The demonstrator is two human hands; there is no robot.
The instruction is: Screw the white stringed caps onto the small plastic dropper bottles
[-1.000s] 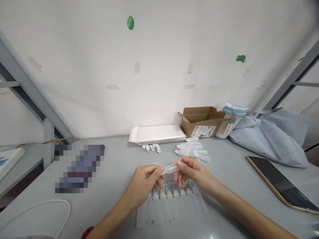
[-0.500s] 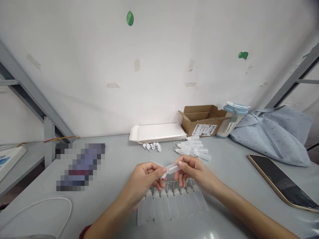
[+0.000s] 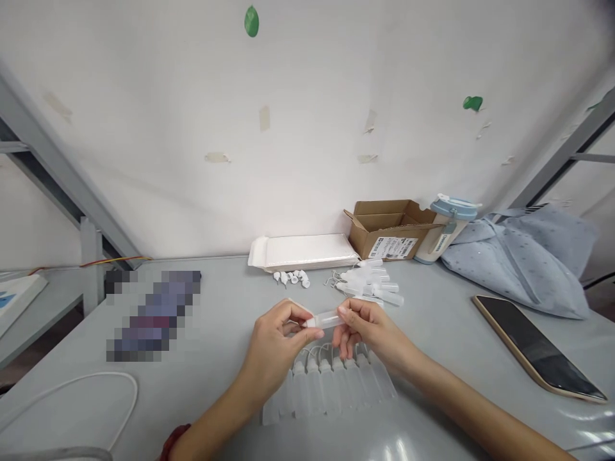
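Observation:
A small translucent squeeze bottle [image 3: 328, 319] is held nearly level between my two hands, above the table. My left hand [image 3: 270, 342] is closed with thumb and fingers pinching the white cap [image 3: 311, 323] at the bottle's left end. My right hand [image 3: 372, 330] grips the other end of the body between thumb and index finger, its remaining fingers curled below. Beneath both hands lies a row of several similar bottles [image 3: 329, 394], white caps pointing away from me with thin strings attached; my left hand partly hides its left end.
Several loose white caps [image 3: 294, 278] and a pile of more bottles [image 3: 368, 280] lie beyond my hands. Behind them are a white padded packet [image 3: 307, 251], an open cardboard box [image 3: 391, 234] and a tumbler [image 3: 444, 230]. A phone [image 3: 538, 346] and blue cloth bag [image 3: 519, 262] are on the right.
My left fingers have shifted their hold on the cap end, and the bottle has turned closer to level. The view has moved slightly. My right hand keeps its grip.

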